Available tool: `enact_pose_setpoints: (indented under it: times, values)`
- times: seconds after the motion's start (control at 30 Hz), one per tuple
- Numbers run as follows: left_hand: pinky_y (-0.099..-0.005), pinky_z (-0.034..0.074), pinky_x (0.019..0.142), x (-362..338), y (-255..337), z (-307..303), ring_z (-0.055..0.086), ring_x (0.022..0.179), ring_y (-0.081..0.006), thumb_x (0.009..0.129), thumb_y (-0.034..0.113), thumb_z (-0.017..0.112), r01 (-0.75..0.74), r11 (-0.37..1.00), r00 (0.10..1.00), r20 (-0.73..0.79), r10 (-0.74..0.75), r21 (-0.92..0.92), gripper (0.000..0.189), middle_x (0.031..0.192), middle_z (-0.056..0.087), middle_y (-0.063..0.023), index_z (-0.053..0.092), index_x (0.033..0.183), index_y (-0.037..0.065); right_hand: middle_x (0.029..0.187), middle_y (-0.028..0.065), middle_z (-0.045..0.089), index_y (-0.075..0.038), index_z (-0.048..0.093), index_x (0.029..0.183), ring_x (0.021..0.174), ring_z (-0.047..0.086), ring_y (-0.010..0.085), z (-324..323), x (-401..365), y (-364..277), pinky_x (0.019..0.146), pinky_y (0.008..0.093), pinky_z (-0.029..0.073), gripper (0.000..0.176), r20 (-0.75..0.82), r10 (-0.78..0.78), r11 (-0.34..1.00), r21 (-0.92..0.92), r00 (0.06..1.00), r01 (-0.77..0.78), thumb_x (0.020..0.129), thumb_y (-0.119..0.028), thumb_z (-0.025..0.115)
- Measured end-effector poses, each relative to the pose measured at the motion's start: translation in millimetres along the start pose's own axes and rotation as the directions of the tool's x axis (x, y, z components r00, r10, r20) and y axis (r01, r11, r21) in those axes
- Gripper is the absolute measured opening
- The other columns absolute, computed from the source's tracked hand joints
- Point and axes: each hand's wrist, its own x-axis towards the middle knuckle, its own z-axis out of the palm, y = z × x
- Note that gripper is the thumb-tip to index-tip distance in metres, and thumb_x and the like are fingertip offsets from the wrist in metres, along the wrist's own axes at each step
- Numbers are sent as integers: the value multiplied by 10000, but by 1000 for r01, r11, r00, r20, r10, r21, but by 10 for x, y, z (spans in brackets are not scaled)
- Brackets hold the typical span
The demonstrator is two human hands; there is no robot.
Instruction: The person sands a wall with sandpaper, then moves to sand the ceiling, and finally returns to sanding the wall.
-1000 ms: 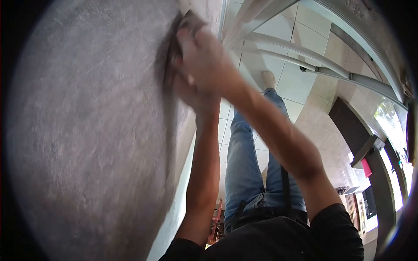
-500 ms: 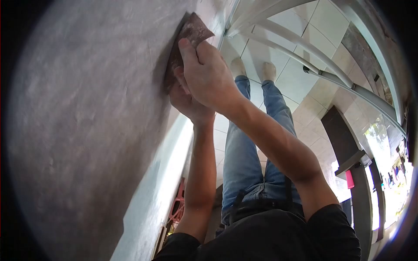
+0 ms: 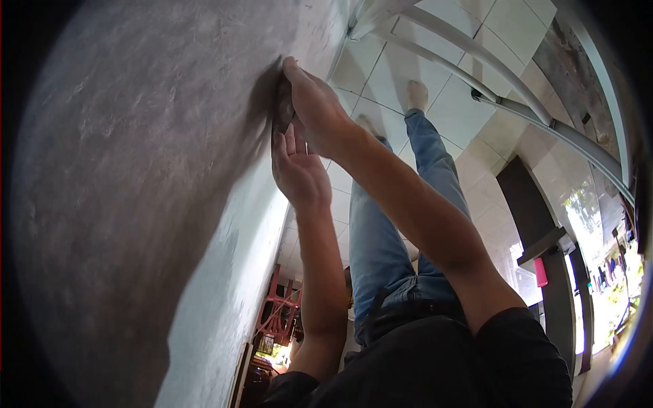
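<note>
The head view, the only one, looks down along a grey, mottled wall that fills the left of the picture. A pale tiled floor lies to the right of it, crossed by curved metal rails. The person's jeans and one foot show over the tiles, and a red frame stands low down beside the wall.

The right hand lies with its fingers stretched long and flat over a brown sandpaper sheet, pinning it to the wall. The sheet is seen almost edge-on, as a dark strip between palm and wall. This grip is a flat press rather than a closed fist, and whether the thumb hooks round the edge cannot be seen.

The left hand is just below, palm open and fingers spread upward. Its tips are at the sheet's lower edge and it holds nothing itself.

As for progress, the wall by the sheet looks as streaked and blotched as the rest of the grey area, so the rubbing seems to be mid-course. A paler band lower down looks different in tone, but the picture does not show whether it has been worked.
</note>
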Motion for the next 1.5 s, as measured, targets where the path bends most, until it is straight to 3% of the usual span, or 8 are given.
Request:
enact_pose_setpoints:
  times: [0.3, 0.37, 0.43, 0.5, 0.67, 1.2, 1.4, 1.5]
  values:
    - [-369, 329, 1068, 137, 212, -410, 435, 1247, -220, 975, 211, 367, 505, 707, 838, 476, -266, -494, 457, 1348, 434, -163, 349, 1368, -20, 1435, 261, 343, 101, 274, 1396, 1381, 276, 295, 193, -257, 442, 1120, 302, 212, 616, 39, -457, 872, -177, 888, 457, 996, -358, 369]
    - [-370, 327, 1070, 378, 42, -742, 432, 1248, -215, 978, 207, 364, -3, 965, 883, 455, -120, 261, 453, 1353, 428, -156, 348, 1367, -24, 1450, 312, 250, 120, 285, 1362, 1387, 213, 366, 201, -72, 444, 1136, 355, 179, 601, -23, -468, 874, -162, 883, 459, 998, -355, 350]
    - [-357, 368, 1032, 585, -39, -621, 449, 1228, -214, 977, 193, 373, 561, 572, 827, 381, -413, -598, 411, 1338, 444, -155, 388, 1320, -33, 1456, 341, 196, 107, 221, 1394, 1358, 211, 458, 196, 183, 389, 1135, 405, 181, 606, -124, -471, 873, -206, 873, 442, 1009, -359, 270]
    - [-339, 397, 992, 768, -163, -725, 476, 1183, -197, 979, 183, 381, 639, 594, 689, 707, -159, -489, 366, 1282, 480, -149, 418, 1268, -38, 1457, 334, 203, 100, 158, 1414, 1365, 190, 455, 204, 215, 415, 1141, 401, 163, 616, -108, -440, 880, -249, 892, 404, 1011, -360, 232]
    - [-326, 420, 943, 260, 107, -306, 502, 1104, -185, 981, 171, 378, 63, 995, 955, 293, -37, -80, 335, 1217, 503, -135, 437, 1232, -43, 1469, 309, 203, 74, 94, 1437, 1380, 186, 415, 279, -143, 456, 1141, 416, 163, 615, 15, -524, 780, -394, 852, 487, 1013, -360, 192]
    - [-286, 494, 784, 614, -166, -94, 584, 850, -145, 987, 132, 368, 387, 848, 914, 273, -300, -363, 266, 1008, 578, -92, 497, 1117, -61, 1306, 276, 491, 67, 436, 1314, 1283, 426, 342, 95, 171, -29, 1052, 338, 320, 509, -181, -396, 914, -172, 900, 368, 1007, -321, 320]
    - [-285, 490, 776, 157, 129, -146, 579, 847, -144, 983, 129, 375, -139, 956, 959, 277, 64, 258, 261, 1010, 574, -91, 495, 1118, -58, 1242, 284, 533, 77, 438, 1288, 1239, 442, 420, 500, -322, 312, 1005, 355, 374, 575, -230, -673, 679, -570, 703, 463, 1010, -406, 296]
    - [-284, 489, 771, 383, 26, -213, 577, 846, -144, 980, 128, 378, -55, 971, 951, 308, -19, 232, 258, 1011, 572, -91, 494, 1119, -56, 1405, 279, 355, 48, 300, 1388, 1345, 295, 392, 307, -104, 129, 1101, 406, 239, 590, -146, -364, 920, -212, 920, 331, 1013, -404, 242]
